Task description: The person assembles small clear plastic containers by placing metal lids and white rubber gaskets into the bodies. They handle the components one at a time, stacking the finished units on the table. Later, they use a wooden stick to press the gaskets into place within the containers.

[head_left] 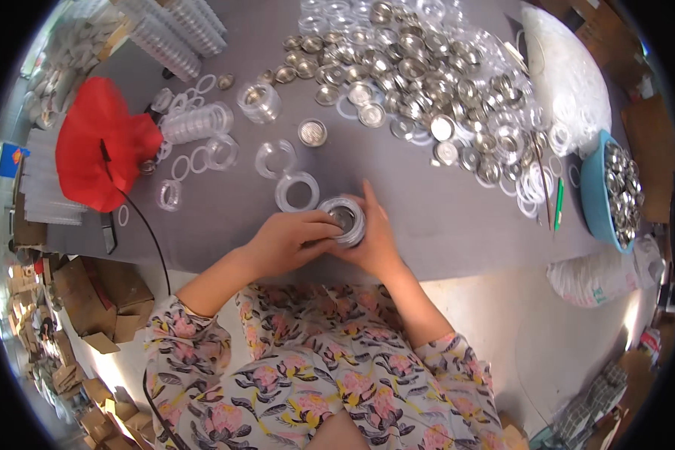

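Note:
Close to the table's near edge, my two hands meet around a round clear plastic ring [358, 218] with a small silver metal lid [343, 218] in its middle. My left hand [294, 237] is closed, its fingertips pressed onto the lid and the ring's left side. Cupped round the right side, my right hand [373, 238] grips the ring, index finger pointing away from me. Just left of it lies another clear ring [296, 178], with a further clear ring [271, 146] behind. A single metal lid [312, 133] lies farther off on the grey cloth.
A big heap of metal lids [420, 71] covers the far right. Beyond it sits a bulging white bag [570, 67]. A blue basin [598, 187] of metal parts stands at the right edge. On the left are a red cloth-like cover [90, 150], a black cable [146, 217] and stacked clear rings [199, 122].

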`<state>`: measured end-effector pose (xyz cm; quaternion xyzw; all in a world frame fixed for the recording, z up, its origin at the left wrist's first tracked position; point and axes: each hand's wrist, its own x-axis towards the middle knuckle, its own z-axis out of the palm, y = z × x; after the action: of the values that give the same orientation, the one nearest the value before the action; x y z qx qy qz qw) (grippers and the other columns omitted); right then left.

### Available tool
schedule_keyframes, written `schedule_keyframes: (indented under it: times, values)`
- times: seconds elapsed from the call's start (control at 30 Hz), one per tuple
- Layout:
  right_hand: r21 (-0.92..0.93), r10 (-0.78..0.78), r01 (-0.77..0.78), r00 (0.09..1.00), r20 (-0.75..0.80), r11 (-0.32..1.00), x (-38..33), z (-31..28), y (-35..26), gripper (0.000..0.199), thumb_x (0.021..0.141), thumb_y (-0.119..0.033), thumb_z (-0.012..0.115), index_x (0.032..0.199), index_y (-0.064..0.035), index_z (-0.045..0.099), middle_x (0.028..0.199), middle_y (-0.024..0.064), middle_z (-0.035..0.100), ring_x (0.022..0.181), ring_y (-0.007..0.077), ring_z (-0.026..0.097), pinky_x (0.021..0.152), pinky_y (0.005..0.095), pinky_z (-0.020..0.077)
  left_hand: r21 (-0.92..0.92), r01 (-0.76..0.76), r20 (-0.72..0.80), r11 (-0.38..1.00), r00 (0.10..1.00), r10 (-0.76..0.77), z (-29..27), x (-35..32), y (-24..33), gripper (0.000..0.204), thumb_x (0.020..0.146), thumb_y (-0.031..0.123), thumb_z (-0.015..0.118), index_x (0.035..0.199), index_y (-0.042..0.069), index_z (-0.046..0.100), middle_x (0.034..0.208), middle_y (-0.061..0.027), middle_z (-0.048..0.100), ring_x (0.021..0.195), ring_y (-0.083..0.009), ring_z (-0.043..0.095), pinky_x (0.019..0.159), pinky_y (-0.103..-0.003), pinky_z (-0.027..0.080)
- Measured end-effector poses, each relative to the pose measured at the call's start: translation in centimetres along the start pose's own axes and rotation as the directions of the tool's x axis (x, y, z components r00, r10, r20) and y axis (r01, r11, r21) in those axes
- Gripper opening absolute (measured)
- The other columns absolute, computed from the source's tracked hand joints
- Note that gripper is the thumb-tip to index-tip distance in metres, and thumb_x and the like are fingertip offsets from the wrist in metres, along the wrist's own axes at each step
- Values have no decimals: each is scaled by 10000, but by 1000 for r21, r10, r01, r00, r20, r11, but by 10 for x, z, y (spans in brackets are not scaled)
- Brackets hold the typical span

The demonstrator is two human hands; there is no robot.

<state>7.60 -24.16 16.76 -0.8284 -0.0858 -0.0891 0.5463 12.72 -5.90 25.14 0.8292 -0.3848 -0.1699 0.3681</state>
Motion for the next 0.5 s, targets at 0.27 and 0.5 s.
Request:
schedule_keyframes:
  times: [0.27,0.5]
  values:
    - [-152,-79,85,996,39,985,9,-3,1,809,543,-239,840,1239,-60,468,1163,120,561,1064,327,518,920,424,394,-14,124,-760,992,644,-91,-84,44,-70,242,892,161,571,1055,-11,619,838,-36,589,711,-92,538,611,-225,415]
    - [-129,-62,70,996,65,989,9,-4,0,803,549,-252,841,1235,-60,471,1170,118,549,1069,324,509,926,424,387,290,413,-551,863,809,-202,-113,63,-120,282,831,172,613,1079,39,612,1018,-115,596,803,-265,590,732,-342,460]
